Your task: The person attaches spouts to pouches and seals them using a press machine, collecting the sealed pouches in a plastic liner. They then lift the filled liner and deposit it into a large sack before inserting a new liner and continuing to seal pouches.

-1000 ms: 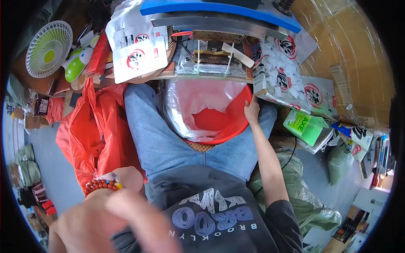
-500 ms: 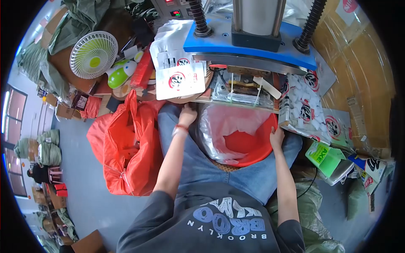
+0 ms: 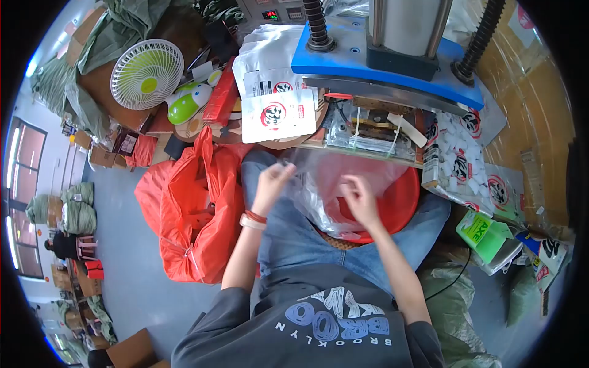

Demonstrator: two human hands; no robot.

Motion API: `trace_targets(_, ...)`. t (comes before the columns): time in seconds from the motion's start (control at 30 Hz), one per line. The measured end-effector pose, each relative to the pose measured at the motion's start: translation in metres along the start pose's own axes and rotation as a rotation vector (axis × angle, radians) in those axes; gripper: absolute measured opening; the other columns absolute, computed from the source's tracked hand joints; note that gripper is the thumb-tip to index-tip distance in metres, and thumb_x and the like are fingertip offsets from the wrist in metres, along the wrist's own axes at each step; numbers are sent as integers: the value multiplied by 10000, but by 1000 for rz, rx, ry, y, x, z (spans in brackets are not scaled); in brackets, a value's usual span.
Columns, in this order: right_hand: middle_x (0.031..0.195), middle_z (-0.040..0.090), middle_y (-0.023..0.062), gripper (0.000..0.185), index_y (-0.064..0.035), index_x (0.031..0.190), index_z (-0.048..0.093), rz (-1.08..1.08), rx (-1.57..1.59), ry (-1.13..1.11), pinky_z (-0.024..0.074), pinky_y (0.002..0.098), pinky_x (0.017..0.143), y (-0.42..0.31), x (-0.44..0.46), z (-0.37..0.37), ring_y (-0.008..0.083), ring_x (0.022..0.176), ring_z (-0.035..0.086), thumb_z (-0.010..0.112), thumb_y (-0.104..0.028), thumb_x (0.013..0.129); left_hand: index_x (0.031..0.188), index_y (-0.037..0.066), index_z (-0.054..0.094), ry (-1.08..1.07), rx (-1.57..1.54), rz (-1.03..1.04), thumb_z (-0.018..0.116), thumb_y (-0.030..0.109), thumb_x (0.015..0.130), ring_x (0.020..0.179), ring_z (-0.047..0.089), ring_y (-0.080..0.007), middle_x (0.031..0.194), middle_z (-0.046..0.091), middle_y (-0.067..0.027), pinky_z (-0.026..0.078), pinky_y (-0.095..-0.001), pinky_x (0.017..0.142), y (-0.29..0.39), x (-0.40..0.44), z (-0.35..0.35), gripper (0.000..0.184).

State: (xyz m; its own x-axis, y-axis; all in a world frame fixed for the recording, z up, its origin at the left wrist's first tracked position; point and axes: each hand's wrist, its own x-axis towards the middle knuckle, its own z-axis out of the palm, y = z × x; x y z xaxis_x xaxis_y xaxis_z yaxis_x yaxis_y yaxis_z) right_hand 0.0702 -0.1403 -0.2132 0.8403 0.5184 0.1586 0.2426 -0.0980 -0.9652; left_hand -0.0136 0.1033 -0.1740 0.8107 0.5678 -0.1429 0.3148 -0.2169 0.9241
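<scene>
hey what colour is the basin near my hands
The basin is red, seen best in the head view.

Bright, even light, with white glare along the tall dark-framed windows [image 3: 26, 159]. Motion blur softens the left hand [image 3: 273, 184] and right hand [image 3: 361, 199]. Sheen streaks the clear plastic liner [image 3: 324, 211]. Fisheye curvature bends the black-cornered margins.
</scene>
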Motion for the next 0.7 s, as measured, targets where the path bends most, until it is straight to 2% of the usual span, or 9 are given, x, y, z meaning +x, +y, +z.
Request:
trace_targets(0.1, 1256, 483, 144, 441, -77, 1238, 544, -116, 93, -8, 464, 375, 892, -37, 18, 53, 257, 1118, 503, 662, -84, 813, 896, 72, 642, 22, 530, 562, 642, 166, 837, 682, 649, -309, 763, 649, -110, 499, -384, 583, 28, -40, 25, 111)
trace_targets(0.17, 1341, 450, 145, 416, -73, 1175, 586, -443, -600, -25, 386, 435, 1029, -54, 24, 54, 296, 1247, 436, 631, -76, 762, 964, 88, 630, -40, 613, 548, 615, 164, 833, 742, 648, -344, 841, 668, -88, 514, -429, 615, 28, -47, 25, 152)
trace_targets(0.3, 1397, 432, 132, 318, -56, 1071, 636, -555, -935, -187, 294, 453, 1117, -14, 19, 36, 310, 1349, 344, 584, -104, 760, 1075, 69, 629, -363, 591, 465, 569, 203, 850, 842, 647, -332, 999, 647, -133, 527, -406, 725, 9, -29, 19, 270)
trace_targets(0.37, 1411, 452, 119, 157, -30, 887, 647, -700, -984, -239, 282, 451, 1127, 8, 9, 30, 318, 1352, 353, 569, -110, 777, 1112, 34, 616, -485, -45, 72, 555, 253, 855, 965, 613, -357, 1115, 604, -193, 499, -418, 842, -29, 12, 31, 342)
trace_targets(0.43, 1261, 573, 141, 167, -8, 876, 625, -746, -948, -307, 301, 460, 1113, 7, 5, 28, 336, 1291, 429, 591, -126, 762, 1141, 22, 601, -217, 279, 317, 549, 325, 864, 1058, 560, -392, 1195, 562, -222, 454, -430, 925, -67, 57, 63, 414)
trace_targets(0.5, 1053, 655, 177, 153, -22, 865, 600, -749, -884, -543, 435, 451, 994, 16, -5, 29, 336, 1080, 598, 600, -130, 757, 1167, -8, 575, -271, 466, 276, 557, 335, 855, 1115, 523, -412, 1240, 533, -234, 423, -440, 969, -113, 102, 98, 465)
trace_targets(0.57, 859, 658, 219, 152, -42, 899, 573, -243, -745, -941, 518, 468, 794, -10, -47, 26, 361, 812, 659, 592, -134, 779, 1169, -10, 574, -168, 585, 354, 560, 338, 847, 1115, 529, -400, 1255, 521, -240, 432, -434, 958, -95, 100, 113, 474)
trace_targets(0.63, 789, 632, 258, 200, -90, 1069, 531, -142, -439, -979, 497, 499, 631, 1, -100, 20, 405, 696, 637, 522, -196, 900, 1171, -11, 574, -68, 704, 442, 562, 340, 840, 1116, 536, -389, 1271, 509, -247, 440, -427, 947, -87, 106, 126, 483)
trace_targets(0.7, 786, 634, 248, 211, -92, 1085, 522, -41, -371, -788, 488, 500, 636, -4, -100, 29, 404, 709, 636, 497, -232, 928, 1269, 36, 542, -96, 874, 215, 583, 430, 814, 1181, 501, -378, 1251, 547, -248, 387, -428, 1006, -89, 119, 139, 604)
